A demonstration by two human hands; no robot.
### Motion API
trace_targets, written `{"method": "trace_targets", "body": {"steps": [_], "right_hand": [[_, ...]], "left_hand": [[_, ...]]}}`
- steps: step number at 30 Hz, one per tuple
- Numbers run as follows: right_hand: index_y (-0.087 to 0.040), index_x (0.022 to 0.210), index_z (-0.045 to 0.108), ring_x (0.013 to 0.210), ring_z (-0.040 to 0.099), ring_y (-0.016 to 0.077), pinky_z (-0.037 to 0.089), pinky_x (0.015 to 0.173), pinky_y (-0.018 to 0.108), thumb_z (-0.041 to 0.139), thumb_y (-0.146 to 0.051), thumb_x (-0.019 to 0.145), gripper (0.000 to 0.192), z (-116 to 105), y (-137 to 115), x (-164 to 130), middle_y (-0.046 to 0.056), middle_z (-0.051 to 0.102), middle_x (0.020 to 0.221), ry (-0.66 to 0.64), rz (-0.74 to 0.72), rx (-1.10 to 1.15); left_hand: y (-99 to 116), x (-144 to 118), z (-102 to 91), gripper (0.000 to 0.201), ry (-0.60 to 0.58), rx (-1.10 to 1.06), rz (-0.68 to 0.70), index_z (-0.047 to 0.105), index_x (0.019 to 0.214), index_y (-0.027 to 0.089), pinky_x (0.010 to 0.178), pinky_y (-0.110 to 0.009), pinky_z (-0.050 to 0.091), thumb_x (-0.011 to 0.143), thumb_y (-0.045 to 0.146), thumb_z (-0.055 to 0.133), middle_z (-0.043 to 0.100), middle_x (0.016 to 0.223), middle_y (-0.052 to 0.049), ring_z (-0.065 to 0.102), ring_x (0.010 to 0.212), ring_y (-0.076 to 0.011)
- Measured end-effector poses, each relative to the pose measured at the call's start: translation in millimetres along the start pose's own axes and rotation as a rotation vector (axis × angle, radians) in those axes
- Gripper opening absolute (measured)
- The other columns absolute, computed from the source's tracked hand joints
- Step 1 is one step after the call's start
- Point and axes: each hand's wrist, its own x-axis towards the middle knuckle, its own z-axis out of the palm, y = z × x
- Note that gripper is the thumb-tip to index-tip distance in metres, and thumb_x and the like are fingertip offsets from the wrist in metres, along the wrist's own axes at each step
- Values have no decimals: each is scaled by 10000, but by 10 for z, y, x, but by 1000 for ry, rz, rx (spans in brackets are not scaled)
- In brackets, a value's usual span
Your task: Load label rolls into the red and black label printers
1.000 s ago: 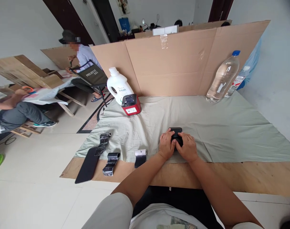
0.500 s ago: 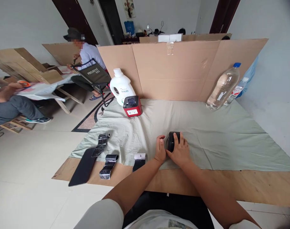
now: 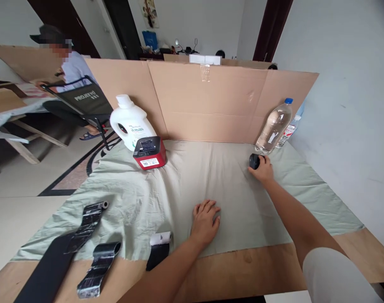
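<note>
My right hand (image 3: 263, 169) is closed around a small black block-shaped object (image 3: 254, 161), just in front of a large clear bottle with a blue cap (image 3: 275, 128). Its exact kind I cannot make out. Palm down on the pale green cloth (image 3: 230, 235), my left hand (image 3: 205, 222) rests with fingers stretched out and holds nothing. To its left lies a white roll with a black strip (image 3: 161, 238). Farther left are a loose roll of black film (image 3: 100, 265) and another film roll (image 3: 91, 221), whose strip reaches a flat black panel (image 3: 48, 269).
A red and black box-shaped device (image 3: 150, 153) stands before a white jug (image 3: 133, 122) at the back left. A smaller bottle (image 3: 286, 132) is behind the large one. Cardboard (image 3: 207, 101) walls off the table's back. Another person (image 3: 73, 69) sits at the left.
My right hand has carried the black object forward and right, toward the bottles. My left hand has separated from it and now lies flat. The view has shifted right.
</note>
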Motion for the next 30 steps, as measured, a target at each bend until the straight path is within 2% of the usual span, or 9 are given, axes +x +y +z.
{"method": "trace_targets", "body": {"steps": [4, 8, 13, 17, 21, 23, 25, 28, 30], "right_hand": [[-177, 1402, 408, 1251, 454, 393, 385, 1031, 473, 656, -500, 711, 802, 10, 315, 428, 173, 359, 1488, -36, 65, -61], [-179, 1470, 341, 1321, 391, 412, 347, 1073, 485, 560, -551, 789, 806, 76, 465, 441, 155, 253, 1570, -99, 123, -99], [-143, 1520, 242, 1387, 289, 450, 302, 1068, 587, 452, -605, 840, 849, 116, 465, 139, 209, 169, 1601, -71, 105, -115], [-113, 1518, 239, 1443, 151, 471, 241, 1058, 679, 400, -586, 876, 814, 210, 261, -271, 241, 155, 1596, 171, -13, -160], [-93, 1459, 374, 1466, 167, 411, 223, 1135, 598, 361, -522, 894, 709, 394, -79, -665, 222, 243, 1577, 93, -267, -103], [-86, 1431, 418, 1469, 182, 401, 229, 1151, 572, 370, -525, 878, 707, 487, -284, -780, 219, 281, 1563, -18, -343, -45], [-73, 1418, 430, 1463, 231, 379, 239, 1167, 542, 384, -529, 864, 719, 572, -535, -823, 223, 325, 1541, -134, -409, 39], [-105, 1420, 434, 1434, 330, 338, 274, 1176, 504, 414, -533, 851, 712, 679, -1060, -797, 207, 388, 1515, -298, -485, 219], [-191, 1426, 438, 1423, 366, 315, 299, 1171, 499, 460, -527, 842, 674, 731, -1519, -767, 153, 428, 1504, -380, -507, 364]], "left_hand": [[6, 1, -30, 290, -12, 20, -1, 656, 1110, 253, 1117, -549, 254, 865, 205, 507, 588, 1367, -55, 416, 1356, -276], [20, 21, -65, 316, -52, 23, -9, 645, 1130, 250, 1128, -562, 235, 856, 196, 499, 569, 1387, -59, 397, 1372, -282], [80, -32, -87, 372, -124, 23, -19, 612, 1208, 250, 1169, -567, 168, 849, 227, 516, 506, 1452, -64, 331, 1421, -298], [79, -175, -197, 547, -290, -1, 35, 498, 1384, 227, 1177, -630, 45, 860, 373, 553, 316, 1583, -109, 151, 1494, -360], [-82, -72, -645, 638, -484, -174, 49, 536, 1357, 237, 1128, -552, 299, 791, 512, 632, 433, 1511, -133, 379, 1400, -379], [-289, 170, -997, 565, -292, -245, -52, 573, 1305, 226, 1068, -450, 403, 814, 503, 607, 553, 1399, -119, 532, 1275, -328], [-599, 501, -1381, 476, 76, -243, -224, 598, 1235, 201, 1064, -419, 400, 824, 441, 611, 584, 1343, -127, 558, 1230, -311], [-1190, 972, -1904, 394, 584, -258, -535, 577, 1194, 184, 1148, -419, 280, 827, 323, 611, 555, 1359, -144, 430, 1352, -306], [-1579, 1167, -2152, 390, 735, -346, -696, 540, 1211, 155, 1151, -424, 267, 861, 325, 567, 494, 1412, -183, 341, 1417, -307]]}}
